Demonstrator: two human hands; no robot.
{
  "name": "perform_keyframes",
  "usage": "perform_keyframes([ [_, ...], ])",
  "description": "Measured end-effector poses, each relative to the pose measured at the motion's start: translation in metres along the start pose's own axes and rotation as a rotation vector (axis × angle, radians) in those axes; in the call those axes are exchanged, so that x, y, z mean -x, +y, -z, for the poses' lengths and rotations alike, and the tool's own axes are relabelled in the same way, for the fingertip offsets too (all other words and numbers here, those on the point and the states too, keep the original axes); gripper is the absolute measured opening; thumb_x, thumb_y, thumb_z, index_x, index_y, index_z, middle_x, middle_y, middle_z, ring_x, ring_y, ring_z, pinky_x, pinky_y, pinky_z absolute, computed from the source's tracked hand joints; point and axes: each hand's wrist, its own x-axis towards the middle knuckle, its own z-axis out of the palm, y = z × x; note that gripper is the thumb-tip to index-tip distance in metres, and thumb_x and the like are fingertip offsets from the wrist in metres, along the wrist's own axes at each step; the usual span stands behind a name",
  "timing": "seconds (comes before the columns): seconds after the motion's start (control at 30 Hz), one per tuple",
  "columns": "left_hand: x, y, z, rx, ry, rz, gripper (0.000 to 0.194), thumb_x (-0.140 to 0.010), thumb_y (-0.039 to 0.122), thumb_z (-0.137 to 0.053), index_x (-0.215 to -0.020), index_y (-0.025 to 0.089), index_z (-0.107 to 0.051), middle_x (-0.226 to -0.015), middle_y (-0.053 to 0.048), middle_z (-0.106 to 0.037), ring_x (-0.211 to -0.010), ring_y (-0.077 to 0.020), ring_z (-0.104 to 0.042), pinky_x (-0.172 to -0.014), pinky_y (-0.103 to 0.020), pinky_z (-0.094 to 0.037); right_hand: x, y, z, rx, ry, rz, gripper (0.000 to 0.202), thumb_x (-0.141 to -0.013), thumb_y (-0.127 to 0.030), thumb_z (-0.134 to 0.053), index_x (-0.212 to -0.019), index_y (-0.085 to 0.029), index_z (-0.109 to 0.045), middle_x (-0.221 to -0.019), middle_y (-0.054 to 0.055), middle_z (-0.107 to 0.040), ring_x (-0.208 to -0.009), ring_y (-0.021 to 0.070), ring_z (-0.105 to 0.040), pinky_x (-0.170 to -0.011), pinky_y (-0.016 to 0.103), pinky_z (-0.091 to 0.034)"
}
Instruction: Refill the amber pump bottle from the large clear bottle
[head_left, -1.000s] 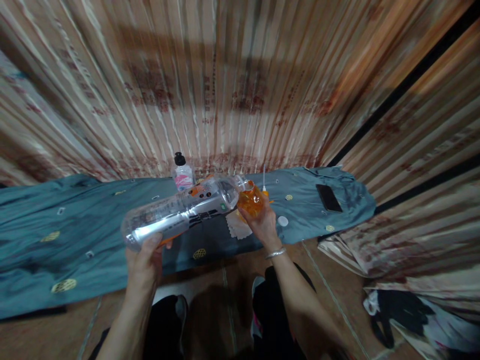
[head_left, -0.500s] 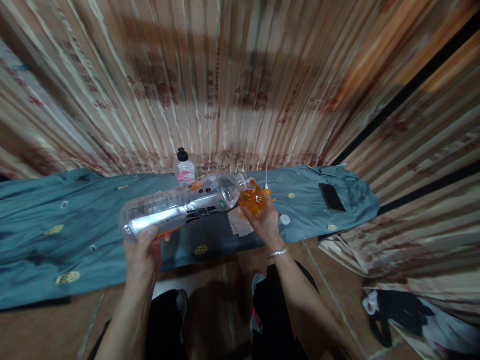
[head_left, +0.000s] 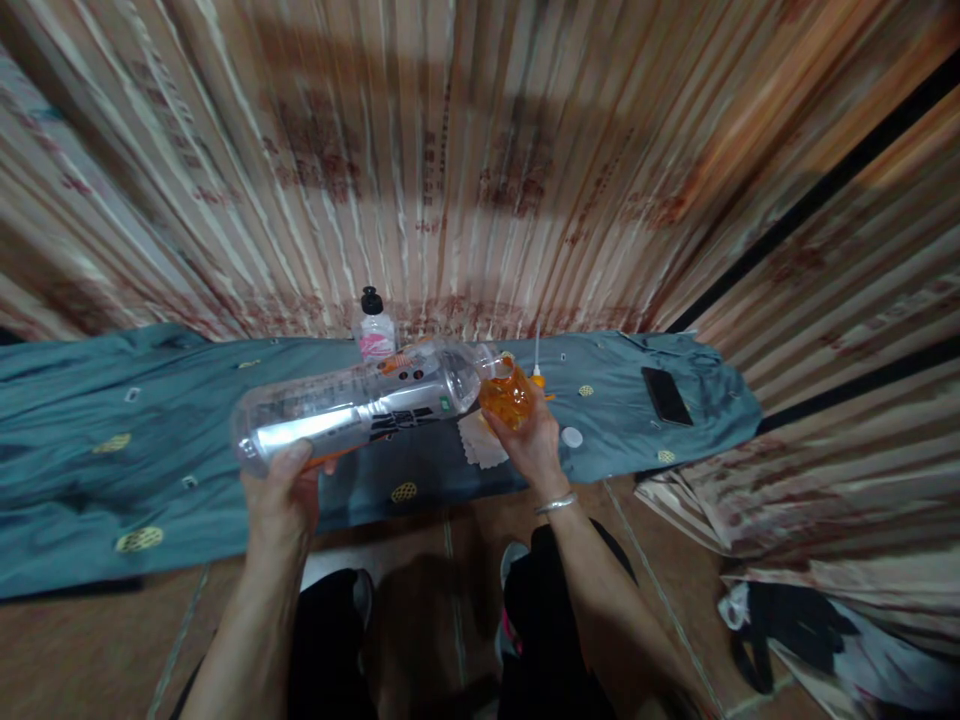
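My left hand (head_left: 285, 490) is wrapped round the lower end of a large clear plastic bottle (head_left: 360, 405) with a silver and orange label. The bottle lies nearly level, its neck tipped slightly up to the right. In my right hand (head_left: 531, 435) is a small orange transparent container (head_left: 508, 393), held with its open top against the bottle's mouth. Whether liquid runs between them I cannot tell. Beneath the right hand a pale scalloped cloth (head_left: 480, 443) lies on the teal cover. A white round cap (head_left: 572, 438) lies just right of that hand.
Behind the large bottle stands a small clear bottle with a black cap (head_left: 373, 325). An orange piece with a thin white tube (head_left: 537, 365) lies beyond my right hand. A black phone (head_left: 666, 396) rests on the teal cover (head_left: 420, 510), right side. Pleated curtains (head_left: 480, 180) hang behind.
The large bottle's base end has shifted slightly left and up with my left hand. My right hand and the orange container stay almost in place. The view has moved a little.
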Motion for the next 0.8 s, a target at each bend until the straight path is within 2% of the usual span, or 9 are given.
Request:
perform_keyframes([
  [0.3, -0.0019, 0.0010, 0.0063, 0.004, -0.034, -0.033, 0.058, -0.042, 0.038, -0.098, -0.093, 0.020, -0.077, -0.077, 0.000, -0.070, -0.054, -0.0125, -0.059, -0.037, -0.018, -0.043, 0.0012, 0.0002, -0.0007, 0.025, 0.001, 0.025, 0.066, -0.082, -0.052, -0.079, -0.136, -0.020, -0.060, -0.124, 0.013, -0.079, -0.112, 0.0329, -0.078, -0.097, 0.051, -0.066],
  [0.57, -0.0013, 0.0054, 0.0048, 0.007, -0.041, -0.051, 0.047, -0.045, 0.033, -0.095, -0.085, 0.021, -0.074, -0.074, 0.001, -0.068, -0.055, -0.0125, -0.058, -0.037, -0.018, -0.043, 0.0006, -0.0042, 0.0004, 0.010, -0.021, 0.001, 0.064, -0.083, -0.053, -0.079, -0.135, -0.020, -0.061, -0.125, 0.013, -0.078, -0.114, 0.0336, -0.077, -0.099, 0.054, -0.065],
  [0.8, -0.0022, 0.0076, 0.0045, 0.020, -0.044, -0.058, 0.050, -0.044, 0.032, -0.094, -0.087, 0.020, -0.073, -0.073, 0.003, -0.066, -0.052, -0.0105, -0.055, -0.036, -0.018, -0.043, -0.0003, -0.0062, 0.0013, 0.009, -0.039, -0.013, 0.065, -0.081, -0.052, -0.080, -0.134, -0.020, -0.061, -0.125, 0.013, -0.078, -0.114, 0.0331, -0.077, -0.097, 0.050, -0.065],
])
